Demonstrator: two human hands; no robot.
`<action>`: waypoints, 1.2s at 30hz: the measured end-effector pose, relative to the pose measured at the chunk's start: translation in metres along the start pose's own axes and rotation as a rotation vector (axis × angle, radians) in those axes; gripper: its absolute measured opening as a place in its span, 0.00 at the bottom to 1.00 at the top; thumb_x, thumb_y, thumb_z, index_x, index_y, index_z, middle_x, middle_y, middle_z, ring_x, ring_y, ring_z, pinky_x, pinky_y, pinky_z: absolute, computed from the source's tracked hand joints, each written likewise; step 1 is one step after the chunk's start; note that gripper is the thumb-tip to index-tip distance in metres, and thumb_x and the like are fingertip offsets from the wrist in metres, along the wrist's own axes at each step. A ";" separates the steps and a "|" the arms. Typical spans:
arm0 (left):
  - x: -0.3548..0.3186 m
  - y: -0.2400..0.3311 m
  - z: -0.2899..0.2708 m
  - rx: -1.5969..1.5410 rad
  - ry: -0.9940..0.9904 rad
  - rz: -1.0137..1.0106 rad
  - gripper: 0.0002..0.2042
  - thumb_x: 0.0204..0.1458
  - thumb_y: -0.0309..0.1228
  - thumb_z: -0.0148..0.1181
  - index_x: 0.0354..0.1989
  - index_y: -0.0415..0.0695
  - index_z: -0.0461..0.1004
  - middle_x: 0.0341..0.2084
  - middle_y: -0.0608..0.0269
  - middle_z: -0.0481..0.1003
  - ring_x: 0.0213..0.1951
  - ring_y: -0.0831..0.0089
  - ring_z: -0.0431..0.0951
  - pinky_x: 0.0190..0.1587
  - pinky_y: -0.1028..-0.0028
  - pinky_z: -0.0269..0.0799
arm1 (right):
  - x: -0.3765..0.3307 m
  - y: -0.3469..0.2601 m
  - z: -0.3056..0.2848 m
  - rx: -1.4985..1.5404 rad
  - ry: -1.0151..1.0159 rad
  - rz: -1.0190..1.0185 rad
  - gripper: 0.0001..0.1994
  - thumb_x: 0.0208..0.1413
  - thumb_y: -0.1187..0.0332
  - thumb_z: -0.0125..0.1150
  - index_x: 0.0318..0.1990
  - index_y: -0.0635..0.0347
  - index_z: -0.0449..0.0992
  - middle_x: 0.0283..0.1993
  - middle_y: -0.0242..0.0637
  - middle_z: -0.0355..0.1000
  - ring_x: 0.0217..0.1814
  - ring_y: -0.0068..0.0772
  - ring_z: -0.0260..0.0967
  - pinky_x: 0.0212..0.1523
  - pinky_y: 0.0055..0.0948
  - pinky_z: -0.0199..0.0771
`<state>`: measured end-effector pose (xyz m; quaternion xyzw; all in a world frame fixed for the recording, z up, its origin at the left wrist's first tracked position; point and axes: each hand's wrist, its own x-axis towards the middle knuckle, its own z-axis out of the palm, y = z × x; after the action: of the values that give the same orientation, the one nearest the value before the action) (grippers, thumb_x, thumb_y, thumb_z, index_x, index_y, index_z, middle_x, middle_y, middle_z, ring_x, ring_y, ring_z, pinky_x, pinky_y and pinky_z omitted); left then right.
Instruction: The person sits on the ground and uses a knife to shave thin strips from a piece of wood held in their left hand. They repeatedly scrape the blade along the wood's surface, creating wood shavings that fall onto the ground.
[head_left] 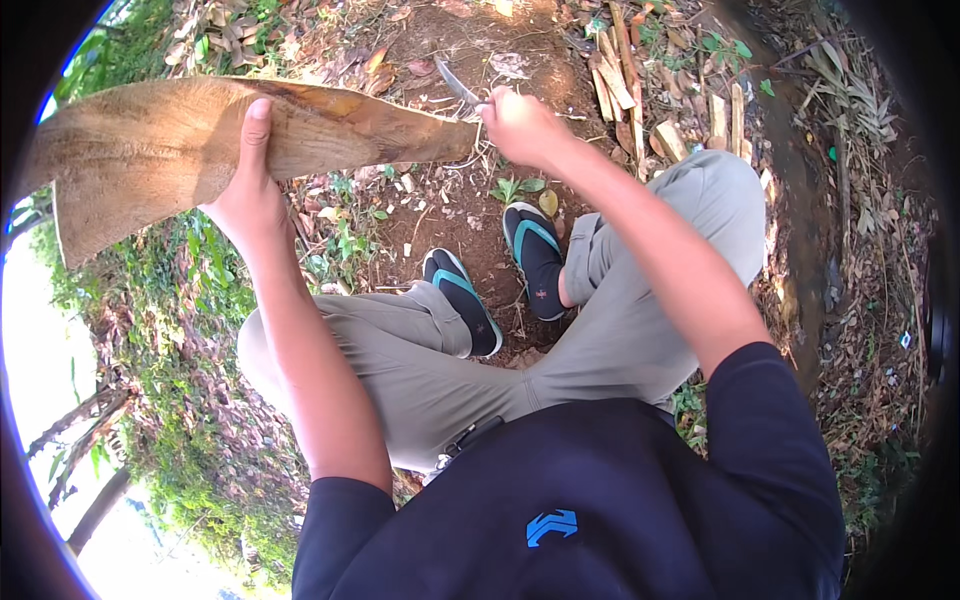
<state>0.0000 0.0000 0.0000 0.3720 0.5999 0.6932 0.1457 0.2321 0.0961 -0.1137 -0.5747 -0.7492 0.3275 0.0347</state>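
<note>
My left hand [250, 190] grips a broad, light-brown wooden piece [150, 135] from below, the thumb lying over its face. The piece reaches from the far left toward the middle and narrows at its right end. At that narrow end my right hand [525, 128] is closed around a knife [458, 84]. Its grey blade points up and left, just beyond the wood's tip; most of the handle is hidden in my fist. Thin pale shavings or fibres show around the tip. Whether the blade touches the wood I cannot tell.
Below the wood are my feet in dark socks and sandals [536, 245] on brown soil [490, 215]. Several split wood pieces [612, 80] lie at the upper right. Leaf litter and green plants cover the left ground. A dark groove [800, 200] runs down the right side.
</note>
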 end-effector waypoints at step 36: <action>0.008 -0.007 -0.036 -0.099 -0.818 0.110 0.20 0.39 0.33 0.75 0.42 0.40 0.79 0.32 0.52 0.81 0.33 0.66 0.80 0.38 0.69 0.74 | -0.064 -0.034 0.006 -0.320 -0.054 -0.204 0.08 0.53 0.76 0.54 0.35 0.64 0.80 0.39 0.46 0.79 0.41 0.43 0.80 0.38 0.36 0.82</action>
<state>-0.0325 -0.0191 -0.0043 0.6407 0.4378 0.5230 0.3526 0.2229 0.0326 -0.0797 -0.4848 -0.8468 0.2145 -0.0441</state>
